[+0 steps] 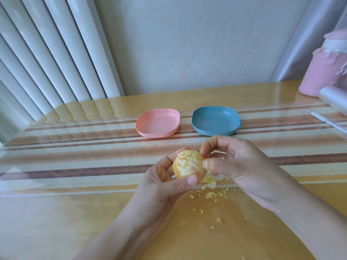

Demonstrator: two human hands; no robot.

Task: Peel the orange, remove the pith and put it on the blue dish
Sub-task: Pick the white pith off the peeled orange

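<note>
Orange (pixel 188 166), peeled, pith patches remaining: cupped in your left hand (pixel 165 182), right hand (pixel 236 162) pinching its right side, near of the blue dish (pixel 216 121); hard picking may burst segments or drop it.

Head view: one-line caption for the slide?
Left hand holds the peeled orange, right hand pinches at its side; blue dish beyond sits empty.

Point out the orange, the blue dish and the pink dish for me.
orange (pixel 187 166), head view, on the pith-streaked flesh facing the camera.
blue dish (pixel 216 121), head view, on its bare inner floor.
pink dish (pixel 157 122), head view, on its bare inner floor.
</note>
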